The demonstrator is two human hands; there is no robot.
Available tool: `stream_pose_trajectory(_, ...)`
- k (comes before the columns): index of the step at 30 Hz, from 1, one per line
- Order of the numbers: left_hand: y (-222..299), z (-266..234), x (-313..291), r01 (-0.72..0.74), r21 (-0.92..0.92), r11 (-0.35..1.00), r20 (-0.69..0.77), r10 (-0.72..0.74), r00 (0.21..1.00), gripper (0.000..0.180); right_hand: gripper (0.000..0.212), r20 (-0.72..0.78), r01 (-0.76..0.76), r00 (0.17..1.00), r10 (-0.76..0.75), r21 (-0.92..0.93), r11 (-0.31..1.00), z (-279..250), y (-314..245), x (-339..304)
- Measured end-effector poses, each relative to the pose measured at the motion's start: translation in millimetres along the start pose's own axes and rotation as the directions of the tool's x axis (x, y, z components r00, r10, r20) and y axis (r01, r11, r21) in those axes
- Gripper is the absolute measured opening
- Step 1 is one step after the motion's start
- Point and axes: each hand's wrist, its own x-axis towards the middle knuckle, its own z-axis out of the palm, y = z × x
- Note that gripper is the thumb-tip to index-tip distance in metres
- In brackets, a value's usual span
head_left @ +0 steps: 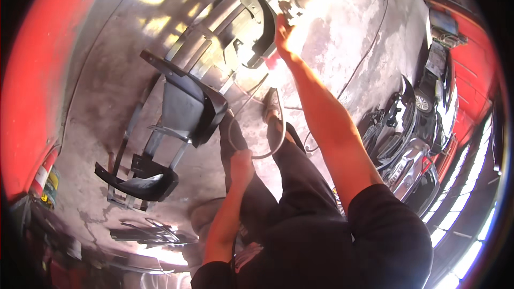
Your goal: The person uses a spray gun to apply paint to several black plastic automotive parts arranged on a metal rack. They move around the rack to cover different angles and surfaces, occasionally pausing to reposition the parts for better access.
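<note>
My left hand (pixel 242 166) is closed in front of my left leg, around a pale thin hose (pixel 263 156) that loops between my legs. My right arm stretches far forward, and its hand (pixel 284 35) is closed on a dark tool (pixel 287 8) that looks like a spray gun, partly washed out by glare. Left of that hand, close by, lies a curved black car trim panel (pixel 259 13) on a metal rack (pixel 218 20). A larger black moulded panel (pixel 184 99) and a smaller black one (pixel 152 182) rest on the rack nearer to me.
Red walls (pixel 40 69) rise at the left and right. Several black car parts and a silver one (pixel 409 168) are piled at the right. A cable (pixel 369 56) crosses the concrete floor (pixel 334 69). Cans (pixel 48 184) stand by the left wall; thin dark parts (pixel 152 233) lie behind.
</note>
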Motion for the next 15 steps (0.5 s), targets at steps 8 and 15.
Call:
stream_pose_trajectory(8, 12.3, -1.1, 9.4, -0.041, 0.02, 0.999, 0.044, 0.04, 0.998, 0.021, 0.027, -0.315, -0.097, 0.896, 0.315, 0.551, 0.829, -7.3, 239.3, -18.1)
stream_pose_trajectory(15, 11.3, -2.9, 12.0, -0.005, 0.141, 0.99, 0.155, -0.017, 0.988, 0.015, 0.025, -0.179, 0.262, 0.962, -0.208, 0.37, 0.891, -4.9, 93.4, 22.2)
